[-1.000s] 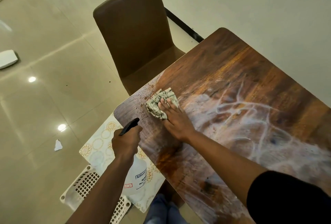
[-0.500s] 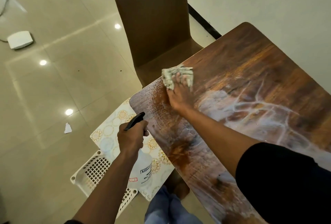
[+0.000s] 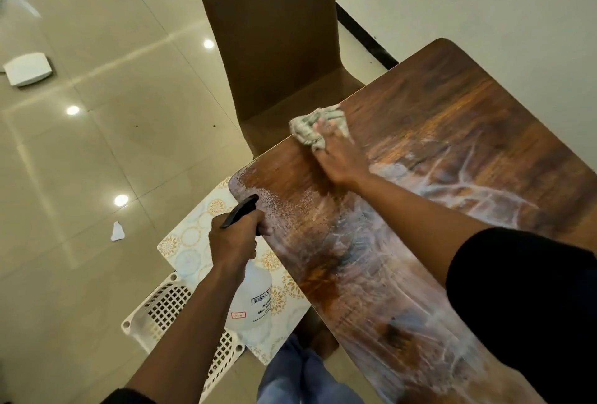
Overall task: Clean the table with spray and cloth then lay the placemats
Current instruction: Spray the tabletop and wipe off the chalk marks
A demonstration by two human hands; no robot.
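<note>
Cloth (image 3: 318, 126) farther along, fingers (image 3: 326, 132) blurred

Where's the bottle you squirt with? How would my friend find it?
Start at the brown wooden table and go to its near left corner. Just off that edge the left hand grips the spray bottle. It is clear plastic with a black trigger top and a printed label, held above a patterned placemat.

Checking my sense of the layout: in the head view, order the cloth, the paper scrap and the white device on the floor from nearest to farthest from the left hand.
From the left hand:
1. Paper scrap, floor, left.
2. Cloth, table edge, under the right hand.
3. White device, far left.
</note>
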